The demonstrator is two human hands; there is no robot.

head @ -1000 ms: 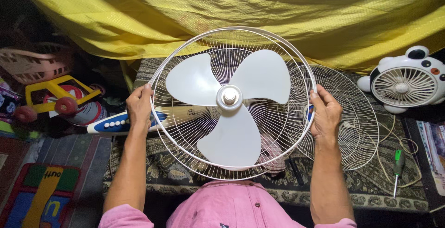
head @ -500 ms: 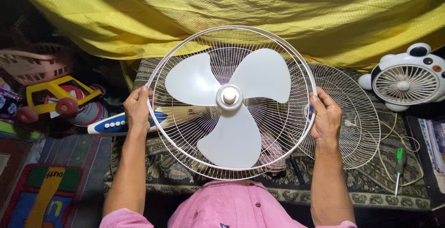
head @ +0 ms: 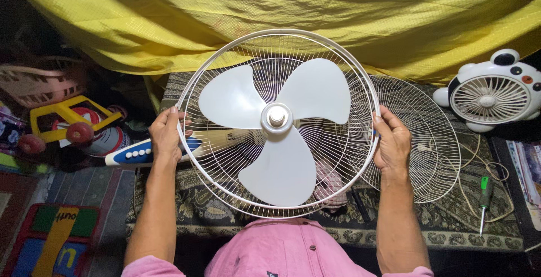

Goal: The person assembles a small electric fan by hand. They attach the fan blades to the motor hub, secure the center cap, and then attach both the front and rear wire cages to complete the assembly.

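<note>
Both hands, left hand and right hand, are closed on opposite sides of the fan guard's rim; the blade is between them. Better keep both grips level.

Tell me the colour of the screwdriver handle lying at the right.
Green, on the screwdriver beside the loose wire guard; the head view shows it.

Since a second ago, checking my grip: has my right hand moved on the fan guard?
Yes, slightly. The right hand on the fan guard has drifted left, away from the small panda-shaped fan.
</note>
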